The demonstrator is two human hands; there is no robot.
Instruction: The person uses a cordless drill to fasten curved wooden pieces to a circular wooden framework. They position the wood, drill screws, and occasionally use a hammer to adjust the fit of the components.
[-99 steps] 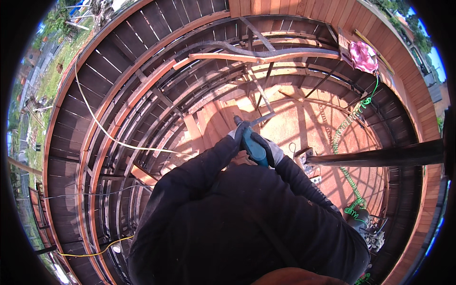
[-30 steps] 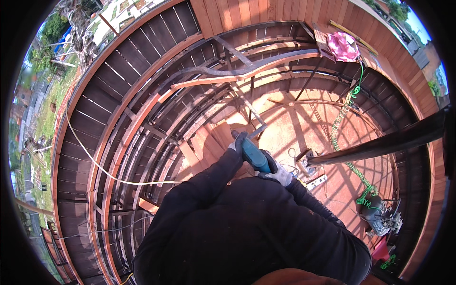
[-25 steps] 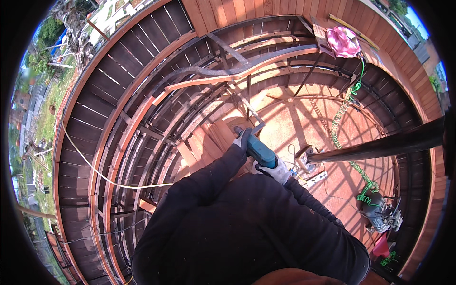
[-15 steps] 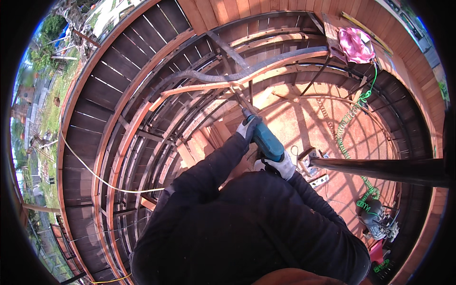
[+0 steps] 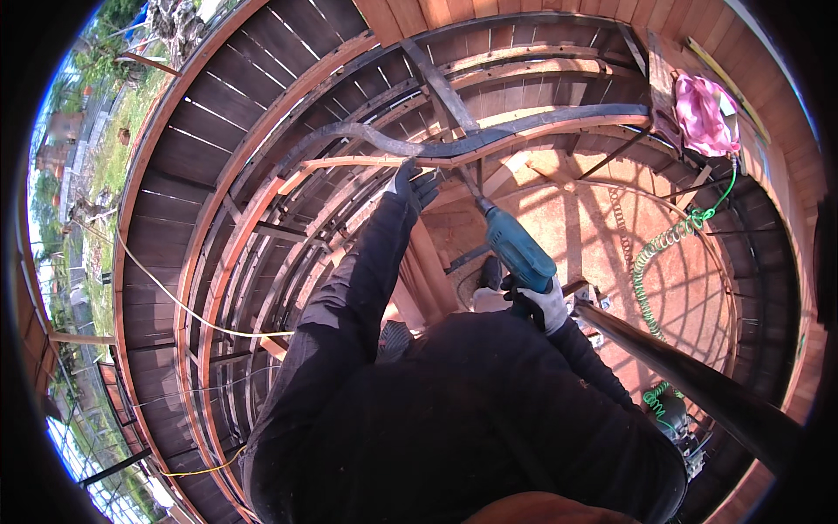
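A teal power drill (image 5: 517, 244) points away from me, with its bit angled up toward the curved wooden rail (image 5: 541, 128). My right hand (image 5: 548, 306), in a white and dark glove, is wrapped round the drill's rear handle. Gloved too, my left hand (image 5: 414, 186) is off the drill, its fingers apart beside the lower edge of the rail, left of the bit. I cannot make out whether it touches the wood. A dark metal strip (image 5: 559, 114) runs along the rail's far side.
A dark pole (image 5: 690, 380) slants in from the right. A green coiled hose (image 5: 644, 279) hangs beyond it, below a pink cloth (image 5: 705, 113) on the right ledge. Curved dark ribs line the left wall, and reddish planks (image 5: 423, 275) lie below my left arm.
My left hand has let go of the drill's front and moved up and left to the rail. The drill, in my right hand, has shifted slightly right.
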